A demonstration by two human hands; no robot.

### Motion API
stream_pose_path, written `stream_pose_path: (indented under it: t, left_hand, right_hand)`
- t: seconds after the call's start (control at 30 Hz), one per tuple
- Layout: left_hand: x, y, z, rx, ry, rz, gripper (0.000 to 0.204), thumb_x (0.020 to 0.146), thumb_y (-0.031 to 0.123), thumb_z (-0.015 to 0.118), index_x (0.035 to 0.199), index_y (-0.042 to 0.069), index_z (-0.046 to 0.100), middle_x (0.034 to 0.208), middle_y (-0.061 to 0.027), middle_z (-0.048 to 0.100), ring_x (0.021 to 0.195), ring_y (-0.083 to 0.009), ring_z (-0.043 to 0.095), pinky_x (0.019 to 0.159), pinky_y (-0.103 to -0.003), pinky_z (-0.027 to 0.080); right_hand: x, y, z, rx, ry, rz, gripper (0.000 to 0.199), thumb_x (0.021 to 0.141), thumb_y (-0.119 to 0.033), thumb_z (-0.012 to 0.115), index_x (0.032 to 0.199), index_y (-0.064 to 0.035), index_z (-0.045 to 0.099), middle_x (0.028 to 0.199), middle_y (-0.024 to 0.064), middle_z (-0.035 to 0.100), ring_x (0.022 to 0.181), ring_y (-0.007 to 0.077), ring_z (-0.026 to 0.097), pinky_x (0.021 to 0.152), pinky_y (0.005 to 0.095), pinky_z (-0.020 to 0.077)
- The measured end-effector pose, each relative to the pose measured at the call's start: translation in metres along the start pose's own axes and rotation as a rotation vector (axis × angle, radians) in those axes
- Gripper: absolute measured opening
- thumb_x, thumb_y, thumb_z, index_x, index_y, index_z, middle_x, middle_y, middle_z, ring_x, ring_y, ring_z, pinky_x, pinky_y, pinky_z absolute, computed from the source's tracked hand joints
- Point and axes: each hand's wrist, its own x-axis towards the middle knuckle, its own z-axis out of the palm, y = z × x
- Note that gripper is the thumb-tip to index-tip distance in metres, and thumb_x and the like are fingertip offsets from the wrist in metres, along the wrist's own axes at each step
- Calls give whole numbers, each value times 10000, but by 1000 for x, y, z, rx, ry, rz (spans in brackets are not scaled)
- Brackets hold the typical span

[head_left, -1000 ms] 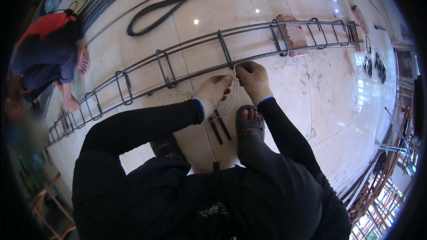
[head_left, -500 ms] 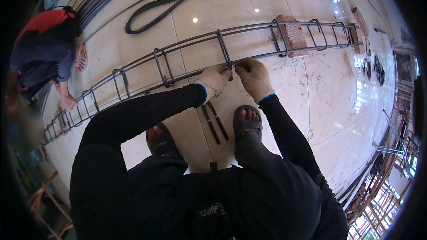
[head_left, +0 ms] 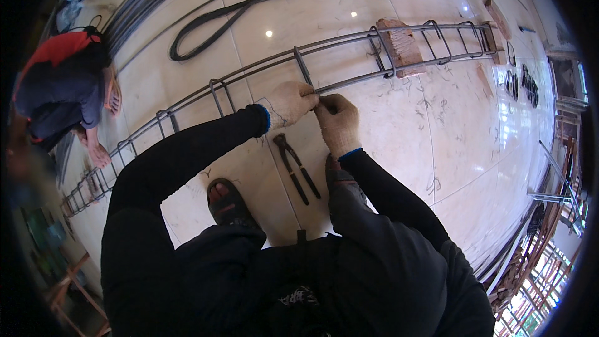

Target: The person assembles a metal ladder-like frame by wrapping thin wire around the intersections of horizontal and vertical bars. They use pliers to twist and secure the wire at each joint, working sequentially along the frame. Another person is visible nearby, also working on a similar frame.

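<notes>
Left hand (head_left: 287, 103) and right hand (head_left: 340, 123), both cream-gloved in knit, have fingers curled with the tips just about meeting at the near edge of a long steel cage (head_left: 259, 67). Honestly too small to tell if they're clamped on anything. Cage is dull grey, kinda ladder-shaped, with squarish hoops (head_left: 303, 66), running across glossy tiled floor (head_left: 380, 143) and over a rough reddish block (head_left: 400, 56) toward its right end. Dark-handled pincers (head_left: 288, 157) lie splayed off the near edge; past the far edge, looped thin wire (head_left: 232, 11), ends frayed.
</notes>
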Motion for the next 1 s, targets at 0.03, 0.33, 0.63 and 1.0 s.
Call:
stream_pose_path:
  t: [0.03, 0.33, 0.63, 1.0]
  left_hand:
    - [1, 1, 1, 34, 6, -5, 433, 1026, 357, 547, 1125, -20, 736, 928, -180, 735, 850, -278, 710, 739, -412, 562]
    - [-26, 65, 15, 86, 160, 2, 428, 1033, 313, 533, 1215, -35, 702, 1038, -272, 748, 984, -410, 736, 917, -459, 558]
    - [-70, 63, 58, -277, 152, -27, 334, 1034, 285, 508, 1113, 4, 670, 906, -193, 718, 852, -370, 711, 783, -465, 563]
    - [-44, 22, 39, -773, 169, -382, 465, 1066, 446, 564, 1225, 22, 670, 980, -74, 642, 748, -141, 581, 661, -315, 507]
  right_hand:
    - [-1, 3, 4, -31, 31, -39, 209, 917, -210, 740, 989, -18, 775, 961, 168, 776, 906, 314, 750, 805, 409, 577]
    - [8, 19, 0, -425, 26, -307, 183, 882, -232, 700, 912, -54, 726, 964, 187, 728, 953, 416, 701, 802, 502, 548]
    - [34, 22, -7, 202, -163, 151, 458, 1023, -375, 568, 871, 7, 768, 814, 94, 732, 641, 219, 651, 584, 380, 508]
    - [23, 20, -26, 1193, -606, 797, 211, 1076, -268, 510, 955, -101, 555, 788, -20, 526, 536, 74, 416, 454, 237, 344]
